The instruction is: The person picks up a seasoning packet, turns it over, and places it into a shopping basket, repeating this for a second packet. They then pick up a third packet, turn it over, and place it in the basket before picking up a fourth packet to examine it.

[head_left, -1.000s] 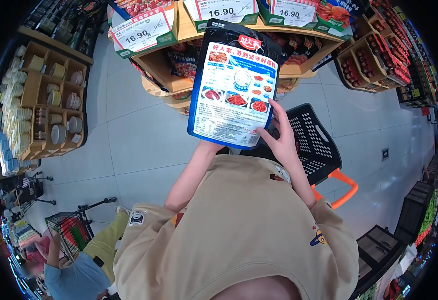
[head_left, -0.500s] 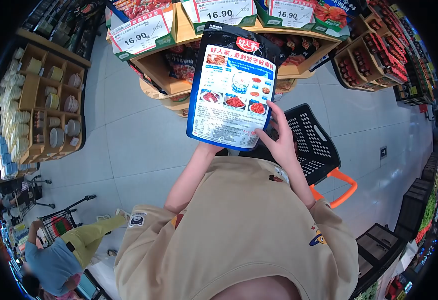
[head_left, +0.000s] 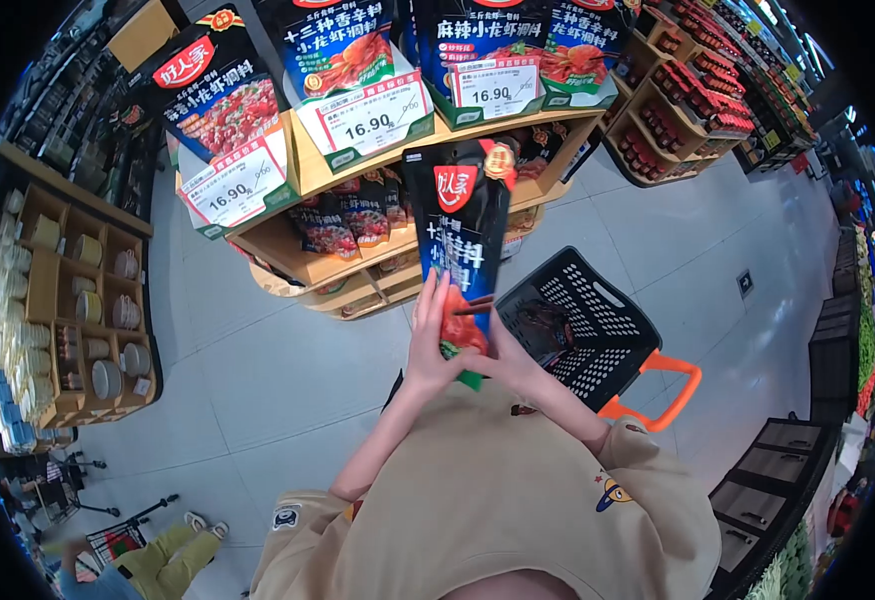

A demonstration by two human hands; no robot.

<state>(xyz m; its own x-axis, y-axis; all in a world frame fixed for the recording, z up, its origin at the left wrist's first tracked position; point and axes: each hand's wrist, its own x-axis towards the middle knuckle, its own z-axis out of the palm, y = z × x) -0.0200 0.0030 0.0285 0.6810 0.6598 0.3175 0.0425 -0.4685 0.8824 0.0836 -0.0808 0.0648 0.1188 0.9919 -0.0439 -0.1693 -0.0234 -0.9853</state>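
Note:
A black and blue pouch of crayfish seasoning (head_left: 456, 235) is between my two hands, front side up, with a red logo near its top and a red crayfish picture below. My left hand (head_left: 431, 345) grips its lower left edge, fingers lying over the front. On the lower right edge, my right hand (head_left: 506, 358) is closed round the pouch; some of its fingers are hidden behind it. Ahead of the hands stands a wooden shelf (head_left: 358, 265) with similar pouches (head_left: 343, 45) on top and a price sign (head_left: 368, 122) reading 16.90.
A black shopping basket (head_left: 598, 335) with an orange handle (head_left: 683, 400) stands on the floor to my right, a dark packet inside. Shelves of bowls (head_left: 88, 300) are at left. Jars (head_left: 693, 95) fill shelves at right. Another person (head_left: 158, 560) is beside a cart at lower left.
The pouch has turned from its printed back to its front, and both hands have shifted lower on it. The view has tipped up, showing more of the pouches on the shelf.

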